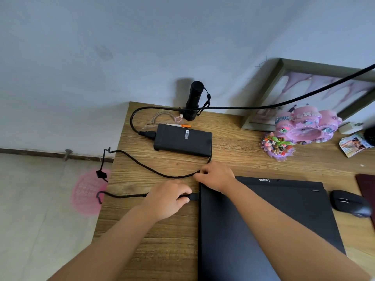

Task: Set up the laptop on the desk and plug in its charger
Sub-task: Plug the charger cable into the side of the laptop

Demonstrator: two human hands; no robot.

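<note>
Closed laptop, flat matte black slab: left hand pinches plug at its left edge; right hand curled on back corner; boxy charger brick behind.

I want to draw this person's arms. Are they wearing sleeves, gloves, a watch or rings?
Both arms are bare right to the bottom edge of the picture, so draw no sleeves. The left hand and right hand wear no gloves, and neither wrist has a watch or bracelet. No rings show on the fingers in view.

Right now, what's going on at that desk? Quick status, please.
Left hand pinching charger plug at laptop left edge; seated or not, unclear. Right hand on laptop's far-left corner. Lid shut. Power brick on desk; nothing blocking.
</note>
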